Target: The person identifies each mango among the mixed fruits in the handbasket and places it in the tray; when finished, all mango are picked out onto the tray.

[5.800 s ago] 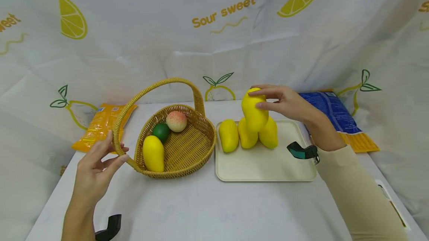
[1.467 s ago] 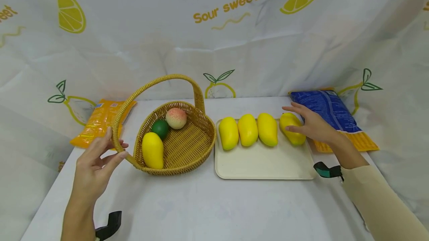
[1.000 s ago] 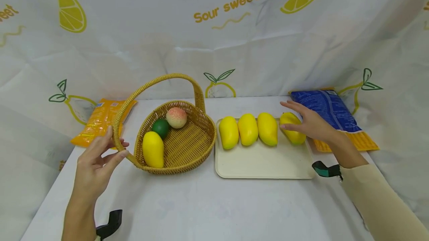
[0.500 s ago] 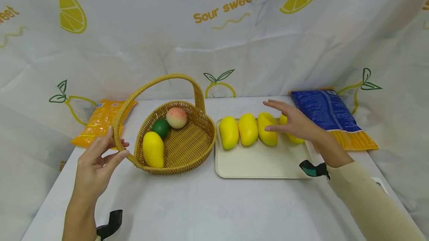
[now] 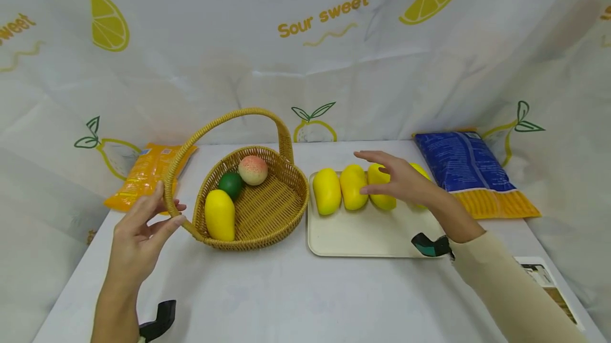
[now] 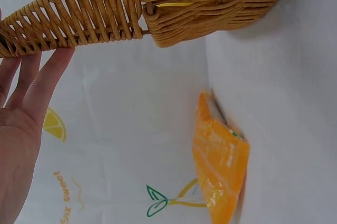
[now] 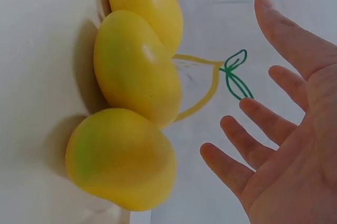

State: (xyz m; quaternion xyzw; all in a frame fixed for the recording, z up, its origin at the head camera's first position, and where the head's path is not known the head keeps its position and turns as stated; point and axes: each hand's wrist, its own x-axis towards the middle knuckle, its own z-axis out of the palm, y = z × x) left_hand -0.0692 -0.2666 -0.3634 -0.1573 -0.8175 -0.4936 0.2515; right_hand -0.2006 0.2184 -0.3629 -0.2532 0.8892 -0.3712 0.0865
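My left hand pinches the lower left part of the wicker basket's arched handle between thumb and fingers. In the basket lie a yellow mango, a small dark green fruit and a peach. Several yellow mangoes form a row along the back of the cream tray. Above that row hovers my right hand, fingers spread and holding nothing, partly covering the mangoes on the right. The right wrist view shows the open palm apart from the mangoes.
An orange packet lies behind the basket on the left. A blue and orange packet lies behind the tray on the right. Near the right table edge, a white-framed flat object is partly hidden by the sleeve. A printed white cloth hangs behind.
My right hand set the mango it held down at the tray's right end, let go, and moved left over the row. My left hand has stayed on the handle.
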